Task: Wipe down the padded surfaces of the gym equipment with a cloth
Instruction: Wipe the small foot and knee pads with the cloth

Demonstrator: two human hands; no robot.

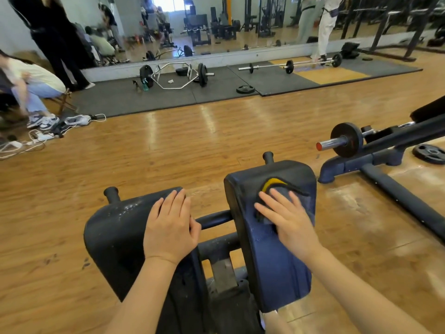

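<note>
Your cloth [284,189], dark with a yellow edge, sits on the upper part of the right pad [277,249], flattened under your right hand [286,220]. Fingers there are straight and spread, pressing down, not curled round it. Your left hand [169,227] lies flat on the left pad [115,232], fingers together and straight, thumb hooked over the inner edge, holding nothing. That left pad looks scuffed with whitish specks. A dark frame bar [214,219] runs between the two pads. Further out there's wooden floor [168,150], a weight plate on a bar [346,139] to the right, and a hex bar [175,74] on the black mat by the mirror.
</note>
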